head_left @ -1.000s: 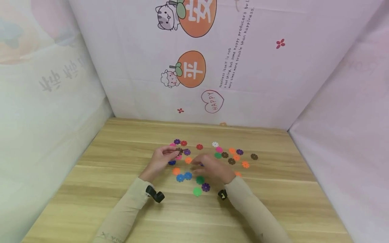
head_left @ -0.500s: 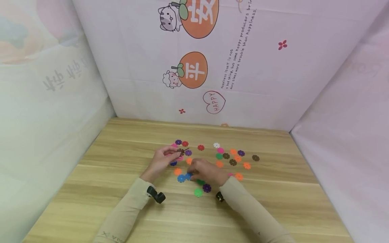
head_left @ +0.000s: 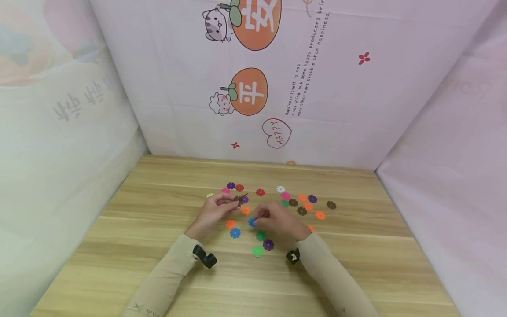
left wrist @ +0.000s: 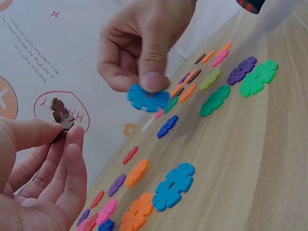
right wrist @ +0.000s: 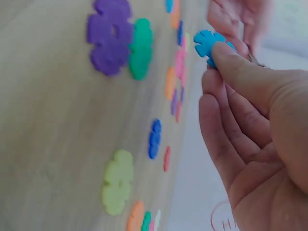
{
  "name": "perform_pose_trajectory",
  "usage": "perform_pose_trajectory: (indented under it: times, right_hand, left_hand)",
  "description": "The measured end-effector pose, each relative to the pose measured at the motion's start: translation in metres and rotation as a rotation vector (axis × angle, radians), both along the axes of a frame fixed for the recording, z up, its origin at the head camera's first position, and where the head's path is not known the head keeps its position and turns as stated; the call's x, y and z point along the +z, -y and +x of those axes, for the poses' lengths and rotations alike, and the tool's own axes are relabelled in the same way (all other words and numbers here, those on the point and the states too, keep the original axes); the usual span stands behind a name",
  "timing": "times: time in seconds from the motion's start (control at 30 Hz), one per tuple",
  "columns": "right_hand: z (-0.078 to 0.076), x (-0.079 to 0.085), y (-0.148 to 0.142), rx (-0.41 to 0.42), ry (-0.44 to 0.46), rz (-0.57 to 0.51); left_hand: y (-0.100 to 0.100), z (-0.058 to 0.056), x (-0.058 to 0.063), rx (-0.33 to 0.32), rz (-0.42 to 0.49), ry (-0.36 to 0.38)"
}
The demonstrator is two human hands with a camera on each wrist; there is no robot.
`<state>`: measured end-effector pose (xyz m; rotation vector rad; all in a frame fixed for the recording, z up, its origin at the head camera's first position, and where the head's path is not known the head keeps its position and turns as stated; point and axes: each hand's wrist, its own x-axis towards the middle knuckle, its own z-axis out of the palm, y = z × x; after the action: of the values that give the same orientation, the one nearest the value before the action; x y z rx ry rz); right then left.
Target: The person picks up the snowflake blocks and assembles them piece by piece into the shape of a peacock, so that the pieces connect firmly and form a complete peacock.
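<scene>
My left hand (head_left: 214, 210) pinches brown snowflake discs (left wrist: 61, 115) between thumb and fingers. They are slotted together at an angle, seen clearly in the left wrist view. To its right, my right hand (head_left: 279, 218) holds a blue snowflake disc (left wrist: 147, 98) by its edge between thumb and forefinger, raised over the table. In the right wrist view the thumb covers part of that blue disc (right wrist: 206, 42). Lying flat just below the hands are another blue disc (head_left: 235, 232), an orange disc (head_left: 230, 223) and a green disc (head_left: 260, 235).
Many loose snowflake discs are spread over the wooden table (head_left: 158, 273), among them a white disc (head_left: 280, 189) at the back and a brown disc (head_left: 331, 204) far right. A purple disc (head_left: 268, 245) and a light green disc (head_left: 258, 251) lie nearest. Printed white cloth (head_left: 325, 145) encloses three sides.
My right hand reached down to the two blue discs, took the right one and lifted it up and to the right. My left hand keeps its brown discs, nearly in place.
</scene>
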<state>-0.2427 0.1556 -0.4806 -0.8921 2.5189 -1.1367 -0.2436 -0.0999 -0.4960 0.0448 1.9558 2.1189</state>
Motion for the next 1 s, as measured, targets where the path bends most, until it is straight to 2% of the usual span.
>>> perform_pose_trajectory:
  times: [0.13,0.33,0.47,0.77,1.0]
  right_hand:
    - [0.0,0.006,-0.008,-0.066,-0.104,-0.092]
    - [0.004,0.013,-0.013,-0.224,-0.22,-0.144]
    - [0.007,0.014,-0.014,-0.276,-0.308,-0.195]
    - [0.009,0.006,-0.008,-0.231,-0.42,-0.397]
    - [0.008,0.001,-0.003,-0.214,-0.45,-0.478]
  left_hand:
    - [-0.004,0.002,0.001,-0.017,-0.001,0.012]
    - [-0.01,0.006,0.001,-0.04,0.013,-0.03]
    - [-0.015,0.009,0.001,-0.056,0.029,-0.024]
    - [-0.022,0.013,0.005,-0.064,0.115,0.0]
    - [-0.024,0.015,0.009,-0.062,0.14,0.038]
